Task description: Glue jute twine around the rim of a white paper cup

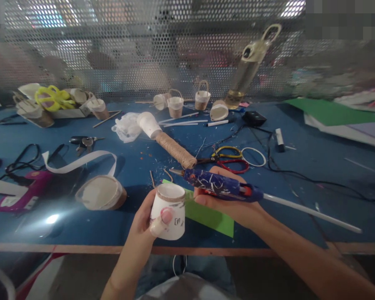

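Note:
My left hand point(148, 221) is closed around a white paper cup point(171, 223), its thumb across the front. Brown twine point(170, 199) circles the cup near its upper end, and dark writing marks the side. In my right hand point(218, 196) is a blue hot glue gun point(220, 183), with its nozzle pointing left, just above the cup and apart from it. A long white glue stick point(312, 212) sticks out of the gun's back. Under both hands lies a green paper sheet point(212, 214). Beyond the nozzle is a twine-wrapped roll point(176, 152) against another white cup point(148, 125).
Scissors point(228, 158) and a white ring point(253, 157) lie behind the glue gun. At left are a ribbon-trimmed cup point(101, 192) and a purple item point(25, 193). Several small cup baskets point(176, 107) and a bottle point(243, 71) stand before the perforated metal screen point(112, 50). Black cable point(312, 180) crosses the right side.

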`<state>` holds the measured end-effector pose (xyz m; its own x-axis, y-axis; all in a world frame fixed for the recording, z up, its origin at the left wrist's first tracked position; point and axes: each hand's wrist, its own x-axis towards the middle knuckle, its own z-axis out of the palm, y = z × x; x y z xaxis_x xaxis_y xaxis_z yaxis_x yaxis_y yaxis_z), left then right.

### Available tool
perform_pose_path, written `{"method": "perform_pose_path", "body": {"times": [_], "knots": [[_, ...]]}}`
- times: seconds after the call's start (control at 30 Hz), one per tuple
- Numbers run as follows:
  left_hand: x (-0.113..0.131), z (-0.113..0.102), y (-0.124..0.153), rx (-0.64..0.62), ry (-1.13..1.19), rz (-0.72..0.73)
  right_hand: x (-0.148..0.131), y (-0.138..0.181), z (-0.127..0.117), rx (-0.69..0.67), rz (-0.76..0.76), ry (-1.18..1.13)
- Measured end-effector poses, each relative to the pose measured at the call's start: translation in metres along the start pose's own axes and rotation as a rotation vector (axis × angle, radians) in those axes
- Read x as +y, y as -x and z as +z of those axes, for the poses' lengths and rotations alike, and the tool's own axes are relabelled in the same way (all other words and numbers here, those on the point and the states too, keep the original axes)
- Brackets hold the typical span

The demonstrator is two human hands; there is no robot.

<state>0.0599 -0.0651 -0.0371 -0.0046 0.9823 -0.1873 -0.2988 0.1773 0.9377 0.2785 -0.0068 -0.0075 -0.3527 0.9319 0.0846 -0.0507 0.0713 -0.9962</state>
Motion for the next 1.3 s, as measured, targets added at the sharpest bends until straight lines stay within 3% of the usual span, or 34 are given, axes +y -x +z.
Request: {"method": "perform_pose_path", "body": {"times": [0.4, 1.03, 1.3], "knots": [[0.0051, 0.0018, 0.0014, -0.053, 0.059, -0.051, -0.0036, -0.0031, 0.0041, 0.009, 0.059, 0.041], [0.0065, 0.0011, 0.0012, -0.107, 0.002, -0.059, 0.0041, -0.0021, 0.0068, 0.022, 0.068, -0.045], [0.0025, 0.0054, 0.0017, -0.095, 0.003, -0.032, 0.0055, -0.0017, 0.0062, 0.055, 0.03, 0.036]]}}
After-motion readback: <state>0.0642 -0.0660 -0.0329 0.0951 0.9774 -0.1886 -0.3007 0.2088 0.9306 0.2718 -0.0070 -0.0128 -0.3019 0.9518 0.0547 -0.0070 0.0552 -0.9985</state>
